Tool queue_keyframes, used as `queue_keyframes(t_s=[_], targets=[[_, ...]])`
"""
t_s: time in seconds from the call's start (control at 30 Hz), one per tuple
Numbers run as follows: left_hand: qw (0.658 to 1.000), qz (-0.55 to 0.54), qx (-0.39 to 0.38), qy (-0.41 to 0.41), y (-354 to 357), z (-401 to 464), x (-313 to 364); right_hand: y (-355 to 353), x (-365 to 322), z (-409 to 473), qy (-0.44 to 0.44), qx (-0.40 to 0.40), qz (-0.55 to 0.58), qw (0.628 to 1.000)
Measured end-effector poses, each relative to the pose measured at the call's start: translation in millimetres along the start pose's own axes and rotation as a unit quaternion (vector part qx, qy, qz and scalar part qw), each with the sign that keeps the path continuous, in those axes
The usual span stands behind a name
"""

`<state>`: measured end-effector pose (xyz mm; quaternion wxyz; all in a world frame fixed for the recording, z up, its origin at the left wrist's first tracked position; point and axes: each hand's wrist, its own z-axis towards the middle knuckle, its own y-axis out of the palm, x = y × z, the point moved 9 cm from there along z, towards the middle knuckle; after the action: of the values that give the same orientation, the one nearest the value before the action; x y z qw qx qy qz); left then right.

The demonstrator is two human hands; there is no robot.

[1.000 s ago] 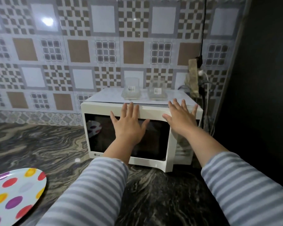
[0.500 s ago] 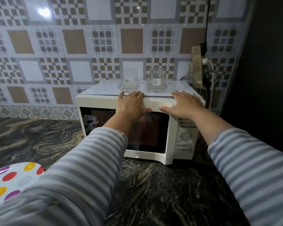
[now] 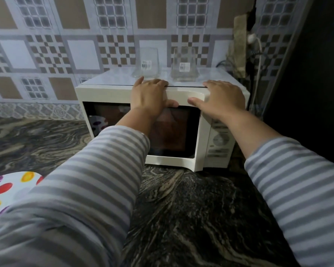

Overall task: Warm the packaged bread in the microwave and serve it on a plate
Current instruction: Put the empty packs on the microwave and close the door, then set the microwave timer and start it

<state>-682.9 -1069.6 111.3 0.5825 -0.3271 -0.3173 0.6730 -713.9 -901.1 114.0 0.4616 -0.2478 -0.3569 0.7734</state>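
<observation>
Lying at the far left edge of the dark marbled bench (image 3: 191, 209): white plate (image 3: 6, 191) with coloured dots, partly hidden under a striped sleeve (image 3: 75, 199). Further right, against the tiled wall: white microwave (image 3: 104, 93), door shut, dotted pattern mirrored in its dark window. Standing on its top near the back, side by side: two clear containers (image 3: 146, 63), each with a small barcode label. Draped over the top front edge of the door: left hand (image 3: 149, 95), fingers reaching onto the top panel, thumb pressed against the door face just above the window; grip spread flat, grasping nothing. Just beside it to the right: right hand (image 3: 223, 98), palm down on the upper right corner above the control panel (image 3: 219, 139), thumb pointing left along the door top; grip likewise released, only pressing. Hanging at the right of the microwave: white cable (image 3: 257, 60) against the wall. Packaged bread: nowhere visible, window too dark to tell what sits inside
</observation>
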Motion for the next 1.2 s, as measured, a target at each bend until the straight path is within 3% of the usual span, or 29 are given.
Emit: queue_keyframes(t_s=[0.23,0.6,0.8,0.9,1.07,1.2], targets=[[1.0,0.029,0.006,-0.012,-5,0,4,-3,0,-1,0.012,0.003,0.006,1.0],[0.999,-0.034,0.027,-0.028,2,-18,14,6,4,-7,0.005,-0.012,0.024,1.0],[0.998,-0.023,0.039,-0.031,22,-75,41,20,-4,-73,-0.007,0.044,0.048,0.998],[0.995,-0.075,-0.047,-0.038,67,-122,64,57,3,-124,0.004,-0.01,0.06,0.998],[0.959,-0.134,-0.242,-0.06,153,-197,95,128,48,-190,0.147,-0.119,0.021,0.982],[0.948,-0.131,-0.286,-0.059,182,-231,105,153,69,-200,0.195,-0.157,0.039,0.967]])
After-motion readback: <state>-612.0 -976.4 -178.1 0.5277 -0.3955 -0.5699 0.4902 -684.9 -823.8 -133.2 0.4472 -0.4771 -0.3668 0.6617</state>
